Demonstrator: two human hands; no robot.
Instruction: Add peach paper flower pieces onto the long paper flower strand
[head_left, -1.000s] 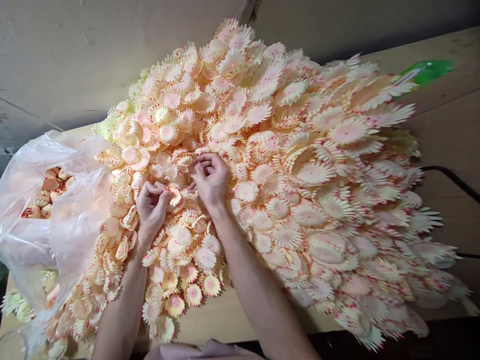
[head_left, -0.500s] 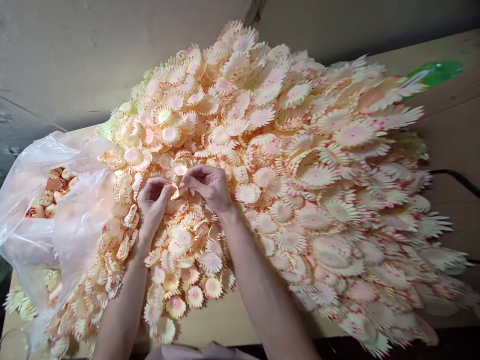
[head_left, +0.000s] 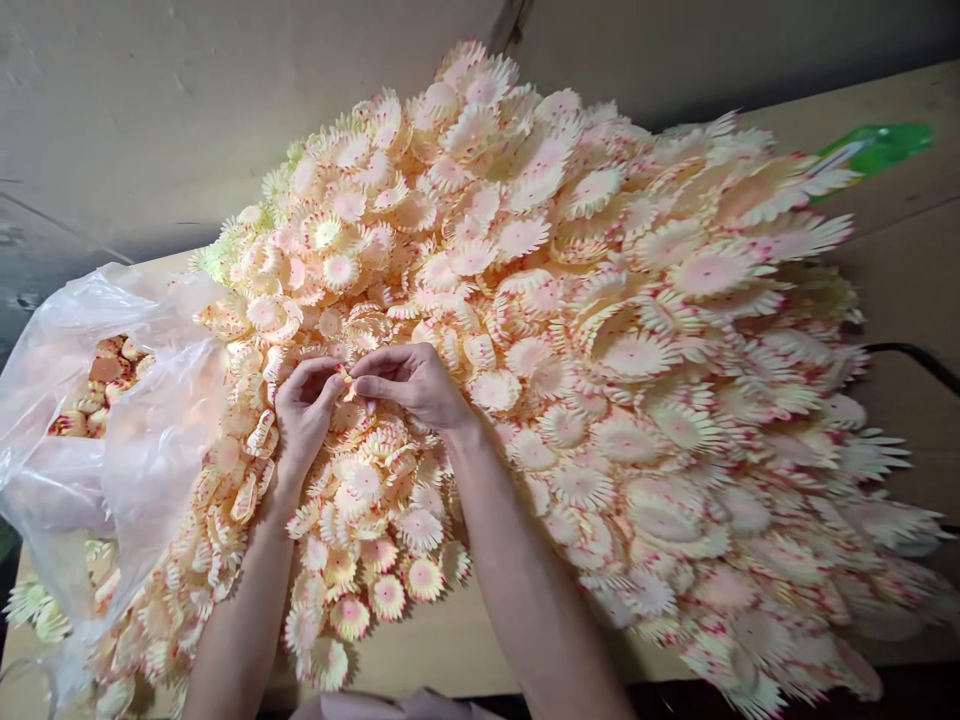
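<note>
A wide heap of pale cream flower-shaped pieces with fringed, pink-tipped edges covers most of the table. Over its left-middle part, my left hand pinches a small cream petal piece between thumb and fingertips. My right hand comes in from the other side, its thumb and fingers closed on the same small piece. The fingertips of both hands nearly meet there. Part of the piece is hidden behind the fingers.
On the left lies a clear plastic bag with small red-and-cream pieces showing through its opening. A green plastic item sticks out at the far right. Behind the wooden table rises a grey wall. A black cable runs at the right.
My right hand has moved slightly left and down, its fingers now closer to my left fingertips and on the small piece. My left hand stays nearly in place.
</note>
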